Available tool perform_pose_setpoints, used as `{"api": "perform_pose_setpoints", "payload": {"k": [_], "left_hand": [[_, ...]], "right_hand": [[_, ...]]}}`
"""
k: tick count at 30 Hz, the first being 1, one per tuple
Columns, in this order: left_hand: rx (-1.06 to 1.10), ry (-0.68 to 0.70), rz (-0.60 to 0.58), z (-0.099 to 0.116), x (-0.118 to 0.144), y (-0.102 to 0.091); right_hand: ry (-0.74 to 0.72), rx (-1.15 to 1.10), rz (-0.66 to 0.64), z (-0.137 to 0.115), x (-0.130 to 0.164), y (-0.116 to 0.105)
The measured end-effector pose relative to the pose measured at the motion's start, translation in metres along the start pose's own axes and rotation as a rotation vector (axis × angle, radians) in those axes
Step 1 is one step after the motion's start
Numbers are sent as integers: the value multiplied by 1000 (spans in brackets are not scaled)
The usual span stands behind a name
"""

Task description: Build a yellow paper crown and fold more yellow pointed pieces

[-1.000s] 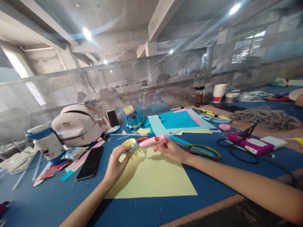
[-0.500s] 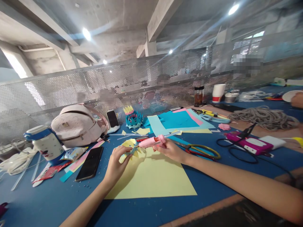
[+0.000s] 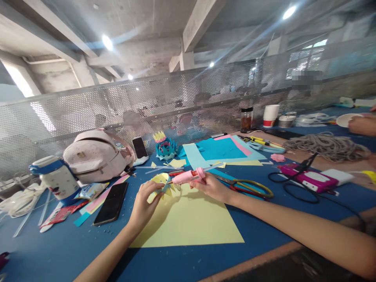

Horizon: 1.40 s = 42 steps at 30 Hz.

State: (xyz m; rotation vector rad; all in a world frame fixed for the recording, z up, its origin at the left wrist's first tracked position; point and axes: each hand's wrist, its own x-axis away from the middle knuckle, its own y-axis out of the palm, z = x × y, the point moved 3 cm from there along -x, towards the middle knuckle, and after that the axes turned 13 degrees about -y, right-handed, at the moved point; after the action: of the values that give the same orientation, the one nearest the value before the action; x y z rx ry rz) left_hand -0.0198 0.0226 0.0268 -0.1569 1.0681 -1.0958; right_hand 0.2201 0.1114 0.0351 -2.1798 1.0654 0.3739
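Note:
My left hand (image 3: pixel 145 203) pinches a small yellow and blue folded paper flower (image 3: pixel 161 182) just above a yellow paper sheet (image 3: pixel 188 219). A pink glue gun (image 3: pixel 188 177) is gripped in my right hand (image 3: pixel 212 186), its nozzle pointing left and touching the flower. Both hands hover over the blue table (image 3: pixel 58 250).
A black phone (image 3: pixel 111 203), a pale backpack (image 3: pixel 95 156) and a mug (image 3: pixel 55 178) lie left. A finished paper flower (image 3: pixel 166 147), blue and pink sheets (image 3: pixel 223 150), scissors (image 3: pixel 249 186), a magenta device with cable (image 3: pixel 308 178) and coiled rope (image 3: pixel 329 145) lie behind and right. Another person's hand (image 3: pixel 362 125) is far right.
My hands stay almost still with gun and flower. The other person's hand at the far right has moved further into view.

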Motion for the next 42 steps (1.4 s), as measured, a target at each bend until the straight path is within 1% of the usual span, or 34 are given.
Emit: {"api": "perform_pose_setpoints", "payload": {"k": [3,9,12,19,35,42], "left_hand": [[-2,-8,-13,-5,1,2],[-1,-63,-11,-28,2,8],[-4,-79,-16,-34,1,9],[-12,-60,-40,-27,2,9],[-31,-31,-37,-21,3,8],[-41,8,-43,-13,1,5]], "right_hand": [[-2,4,2,1,0,0],[-16,11,-11,2,1,3],[-22,12,-11,2,2,3],[-10,38,39,7,1,-1],[-11,37,44,4,1,0],[-8,33,39,4,1,1]]}}
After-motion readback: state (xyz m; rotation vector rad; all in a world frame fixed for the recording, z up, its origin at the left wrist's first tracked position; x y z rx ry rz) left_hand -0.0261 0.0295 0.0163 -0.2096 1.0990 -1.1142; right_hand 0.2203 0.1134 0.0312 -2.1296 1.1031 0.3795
